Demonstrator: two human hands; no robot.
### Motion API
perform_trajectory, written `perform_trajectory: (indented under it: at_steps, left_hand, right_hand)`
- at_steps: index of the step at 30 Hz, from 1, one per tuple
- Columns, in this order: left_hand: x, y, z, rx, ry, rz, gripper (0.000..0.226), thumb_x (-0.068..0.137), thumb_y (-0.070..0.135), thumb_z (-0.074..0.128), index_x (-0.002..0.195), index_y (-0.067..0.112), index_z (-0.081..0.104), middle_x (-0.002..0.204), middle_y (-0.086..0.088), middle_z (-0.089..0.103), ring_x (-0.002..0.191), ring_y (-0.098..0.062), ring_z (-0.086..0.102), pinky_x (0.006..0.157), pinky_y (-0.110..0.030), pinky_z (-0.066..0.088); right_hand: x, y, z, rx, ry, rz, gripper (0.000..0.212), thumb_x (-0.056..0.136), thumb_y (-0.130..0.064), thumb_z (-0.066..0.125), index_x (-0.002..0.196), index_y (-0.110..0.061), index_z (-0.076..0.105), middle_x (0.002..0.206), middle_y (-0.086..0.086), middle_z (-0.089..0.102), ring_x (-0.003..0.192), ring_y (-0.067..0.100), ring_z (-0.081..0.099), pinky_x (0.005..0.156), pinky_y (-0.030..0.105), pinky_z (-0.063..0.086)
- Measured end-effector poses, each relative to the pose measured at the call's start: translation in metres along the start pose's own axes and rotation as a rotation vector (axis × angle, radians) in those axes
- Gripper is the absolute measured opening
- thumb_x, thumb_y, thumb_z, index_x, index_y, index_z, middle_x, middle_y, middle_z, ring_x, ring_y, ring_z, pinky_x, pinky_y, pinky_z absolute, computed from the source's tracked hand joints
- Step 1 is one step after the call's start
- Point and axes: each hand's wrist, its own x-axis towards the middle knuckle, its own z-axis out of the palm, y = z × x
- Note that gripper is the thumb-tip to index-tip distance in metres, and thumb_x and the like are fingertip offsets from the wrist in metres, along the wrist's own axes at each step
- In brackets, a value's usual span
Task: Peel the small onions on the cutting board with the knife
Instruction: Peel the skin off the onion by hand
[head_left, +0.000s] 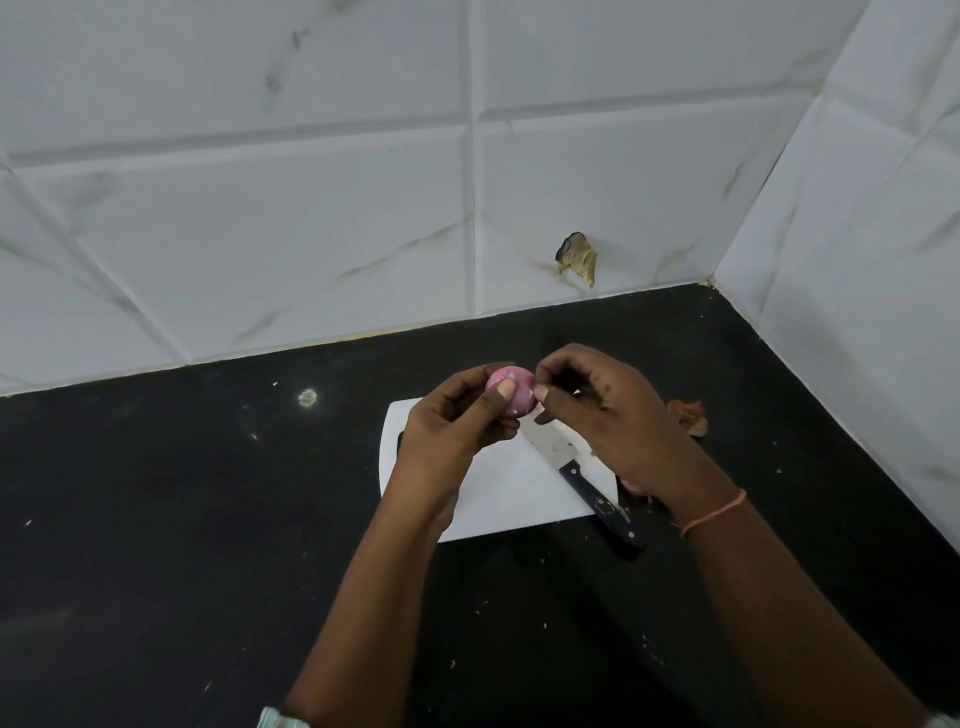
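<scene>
The left hand (457, 415) grips the onion (511, 397) between thumb and fingers, holding it up above the far edge of the board (493, 499). The onion shows pink, mostly bare flesh, and sits just right of the left thumb. Touching its right side, the right hand (597, 410) pinches with thumb and forefinger, seemingly on a bit of skin, though that scrap is too small to make out. The knife (587, 480) lies unheld on the board below the right hand, blade toward the onion, handle toward the person. The likely next pull is rightward, away from the left grip.
</scene>
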Motion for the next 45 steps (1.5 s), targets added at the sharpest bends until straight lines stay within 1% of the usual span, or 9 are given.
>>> perform_trajectory:
  at_steps: [5,9,13,20,26,33,38,42,45]
  left_hand:
    - [0.006,-0.001,-0.001,-0.079,-0.013,-0.055,0.030,0.088,0.026,0.067,0.114,0.013,0.073,0.100,-0.011,0.076,0.077,-0.014,0.067,0.075,-0.023,0.057]
    - [0.007,-0.004,0.003,-0.274,-0.005,-0.132,0.031,0.081,0.029,0.066,0.105,0.012,0.074,0.088,-0.006,0.074,0.072,-0.012,0.066,0.073,-0.022,0.058]
    - [0.008,-0.006,0.004,-0.313,-0.006,-0.124,0.024,0.092,0.024,0.061,0.107,0.009,0.072,0.092,-0.004,0.075,0.078,-0.013,0.068,0.076,-0.023,0.057]
    - [0.004,-0.004,0.011,-0.230,0.032,-0.053,0.047,0.077,0.028,0.073,0.117,0.004,0.068,0.103,-0.010,0.074,0.089,-0.016,0.072,0.076,-0.022,0.056]
    - [0.004,-0.006,0.010,-0.130,0.073,-0.015,0.043,0.074,0.023,0.077,0.112,0.003,0.069,0.104,-0.017,0.073,0.080,-0.019,0.073,0.072,-0.022,0.057]
    - [0.005,-0.004,0.006,-0.074,0.090,0.022,0.047,0.068,0.029,0.079,0.106,0.002,0.068,0.097,-0.021,0.070,0.063,-0.012,0.066,0.066,-0.021,0.055]
    - [0.004,-0.001,0.006,-0.078,0.097,0.022,0.041,0.068,0.026,0.079,0.102,0.004,0.069,0.089,-0.015,0.070,0.060,-0.013,0.065,0.065,-0.022,0.055]
    - [0.003,0.000,0.008,-0.080,0.108,0.010,0.033,0.075,0.020,0.079,0.102,0.004,0.069,0.087,-0.013,0.070,0.059,-0.011,0.064,0.063,-0.021,0.055]
    - [0.002,0.000,0.011,-0.071,0.145,0.025,0.045,0.069,0.024,0.082,0.104,0.000,0.069,0.087,-0.013,0.070,0.060,-0.013,0.065,0.063,-0.022,0.054]
  right_hand:
    - [0.002,-0.001,0.006,0.154,0.004,0.083,0.011,0.097,-0.005,0.053,0.093,-0.013,0.060,0.085,-0.001,0.061,0.075,0.004,0.063,0.068,0.015,0.051]
    - [0.001,0.004,0.014,0.310,0.105,0.131,0.013,0.097,-0.009,0.053,0.093,-0.019,0.061,0.084,-0.006,0.062,0.078,0.004,0.060,0.073,0.020,0.052]
    - [-0.007,0.003,0.021,0.065,0.269,0.018,0.008,0.090,-0.016,0.067,0.098,-0.015,0.067,0.092,-0.007,0.067,0.087,0.006,0.065,0.077,0.016,0.053]
    - [-0.013,0.010,0.030,-0.289,0.469,-0.250,0.012,0.088,-0.016,0.070,0.096,-0.007,0.073,0.091,0.003,0.070,0.083,0.007,0.062,0.076,0.015,0.053]
    - [-0.013,0.004,0.025,-0.356,0.420,-0.270,0.029,0.090,-0.030,0.058,0.095,-0.007,0.074,0.089,0.002,0.070,0.081,0.012,0.064,0.072,0.026,0.055]
    - [-0.012,0.000,0.020,-0.297,0.410,-0.302,0.010,0.087,-0.012,0.072,0.094,-0.006,0.075,0.088,0.003,0.070,0.081,0.010,0.064,0.074,0.018,0.053]
    - [-0.012,0.000,0.018,-0.332,0.398,-0.328,0.007,0.086,-0.009,0.071,0.092,-0.007,0.074,0.085,0.004,0.069,0.081,0.006,0.060,0.077,0.009,0.048]
    - [-0.011,-0.001,0.015,-0.343,0.396,-0.333,0.007,0.086,-0.007,0.071,0.093,-0.007,0.074,0.088,0.004,0.070,0.083,0.007,0.061,0.077,0.010,0.049]
    - [-0.009,-0.002,0.016,-0.375,0.362,-0.311,0.008,0.088,-0.010,0.068,0.094,-0.007,0.072,0.088,0.003,0.069,0.081,0.007,0.061,0.076,0.007,0.047]
